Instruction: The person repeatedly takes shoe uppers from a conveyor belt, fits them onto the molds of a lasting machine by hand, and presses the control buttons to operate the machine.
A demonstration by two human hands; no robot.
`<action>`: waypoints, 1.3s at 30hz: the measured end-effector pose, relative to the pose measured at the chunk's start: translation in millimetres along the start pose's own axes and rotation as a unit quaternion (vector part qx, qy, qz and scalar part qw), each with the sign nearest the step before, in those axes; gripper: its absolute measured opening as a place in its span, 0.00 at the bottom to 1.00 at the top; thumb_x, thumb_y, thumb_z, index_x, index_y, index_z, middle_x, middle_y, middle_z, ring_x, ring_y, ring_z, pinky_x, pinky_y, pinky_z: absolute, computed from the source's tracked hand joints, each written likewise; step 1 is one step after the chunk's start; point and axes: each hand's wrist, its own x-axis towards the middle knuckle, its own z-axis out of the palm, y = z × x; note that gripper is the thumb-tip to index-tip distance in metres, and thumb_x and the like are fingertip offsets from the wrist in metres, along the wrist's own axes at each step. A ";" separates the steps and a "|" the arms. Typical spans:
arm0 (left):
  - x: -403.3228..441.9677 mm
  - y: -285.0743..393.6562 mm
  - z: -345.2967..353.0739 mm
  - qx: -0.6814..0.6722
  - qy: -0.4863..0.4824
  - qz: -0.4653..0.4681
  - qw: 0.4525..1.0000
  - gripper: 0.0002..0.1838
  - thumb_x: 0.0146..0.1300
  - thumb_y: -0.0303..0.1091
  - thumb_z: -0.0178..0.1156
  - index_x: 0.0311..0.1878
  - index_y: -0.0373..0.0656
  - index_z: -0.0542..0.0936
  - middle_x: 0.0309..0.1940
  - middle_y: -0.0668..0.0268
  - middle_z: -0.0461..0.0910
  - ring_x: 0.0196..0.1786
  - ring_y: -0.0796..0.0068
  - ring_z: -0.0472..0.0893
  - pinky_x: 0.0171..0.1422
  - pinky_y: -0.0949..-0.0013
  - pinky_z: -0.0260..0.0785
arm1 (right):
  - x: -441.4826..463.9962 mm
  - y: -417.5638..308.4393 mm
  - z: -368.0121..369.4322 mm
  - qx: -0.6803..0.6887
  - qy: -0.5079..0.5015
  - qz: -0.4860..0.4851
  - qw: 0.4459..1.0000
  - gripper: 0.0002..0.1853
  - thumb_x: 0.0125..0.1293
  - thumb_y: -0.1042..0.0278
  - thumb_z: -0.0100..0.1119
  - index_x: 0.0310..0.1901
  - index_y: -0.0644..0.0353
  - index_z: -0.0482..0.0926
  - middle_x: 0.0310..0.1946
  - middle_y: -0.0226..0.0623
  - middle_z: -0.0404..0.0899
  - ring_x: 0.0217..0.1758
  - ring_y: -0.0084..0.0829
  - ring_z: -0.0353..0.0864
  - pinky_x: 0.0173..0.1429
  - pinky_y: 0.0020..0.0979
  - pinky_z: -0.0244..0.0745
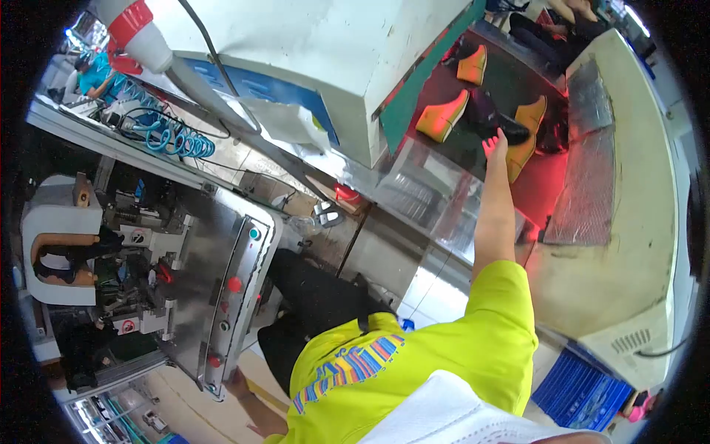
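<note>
My right arm stretches into the red-lit opening of a large pale machine. There my right hand is at the toe of a black shoe, its fingers apart; I cannot tell whether they touch it. Several yellow shoe lasts stand around it, some with dark shoe uppers on them. My left hand is low at the left, by the lower end of a metal control panel with red and green buttons. Its fingers are mostly hidden by the panel edge.
At left stands a machine with clamps and a padded U-shaped part. A clear plastic sheet hangs at the heated opening's near edge. Blue stacked crates are at lower right. A coiled blue hose and other people appear farther off.
</note>
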 end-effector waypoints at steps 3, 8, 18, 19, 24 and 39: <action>-26.1 -9.1 40.6 -0.028 0.123 0.003 0.992 0.29 0.64 0.51 0.44 0.62 0.42 0.66 0.59 0.54 0.69 0.60 0.52 0.69 0.63 0.46 0.62 | 21.1 -14.8 -1.8 -0.004 -0.069 -0.005 0.998 0.30 0.60 0.44 0.52 0.60 0.50 0.66 0.61 0.35 0.63 0.66 0.40 0.57 0.69 0.49 0.43; 9.2 -5.7 10.3 0.100 0.002 0.010 0.995 0.22 0.64 0.44 0.45 0.57 0.41 0.70 0.54 0.57 0.73 0.55 0.58 0.73 0.59 0.55 0.66 | 40.3 -34.9 4.9 -0.032 -0.046 -0.007 0.998 0.40 0.59 0.28 0.36 0.61 0.55 0.64 0.58 0.40 0.66 0.66 0.42 0.55 0.67 0.60 0.35; -43.2 -27.4 28.2 0.077 0.004 0.085 0.993 0.14 0.62 0.42 0.53 0.44 0.43 0.74 0.35 0.60 0.78 0.34 0.67 0.77 0.45 0.63 0.72 | -137.3 -123.9 53.0 -0.264 -0.189 -0.202 0.924 0.26 0.68 0.55 0.45 0.61 0.65 0.66 0.63 0.48 0.63 0.66 0.40 0.60 0.69 0.41 0.55; -36.2 -22.7 11.9 0.144 -0.015 0.079 0.986 0.16 0.61 0.45 0.53 0.46 0.45 0.74 0.39 0.59 0.78 0.38 0.66 0.79 0.47 0.60 0.72 | -138.5 -130.5 35.1 -0.346 -0.231 -0.267 0.869 0.25 0.66 0.60 0.47 0.61 0.67 0.66 0.62 0.45 0.64 0.63 0.39 0.63 0.65 0.38 0.59; -105.2 78.2 92.1 0.586 -0.096 0.310 0.743 0.10 0.60 0.38 0.55 0.27 0.44 0.78 0.23 0.64 0.80 0.24 0.72 0.78 0.30 0.68 0.68 | -342.0 -117.9 30.9 -0.403 -0.431 -0.299 0.750 0.24 0.65 0.65 0.48 0.60 0.69 0.66 0.60 0.42 0.67 0.59 0.35 0.68 0.61 0.32 0.63; -185.5 315.0 404.6 0.604 0.041 0.784 0.134 0.08 0.58 0.35 0.59 0.41 0.46 0.78 0.35 0.58 0.78 0.35 0.60 0.78 0.38 0.64 0.69 | -641.0 268.4 181.6 -0.211 -0.630 0.363 0.653 0.31 0.60 0.70 0.55 0.65 0.63 0.59 0.66 0.43 0.56 0.66 0.36 0.59 0.64 0.43 0.59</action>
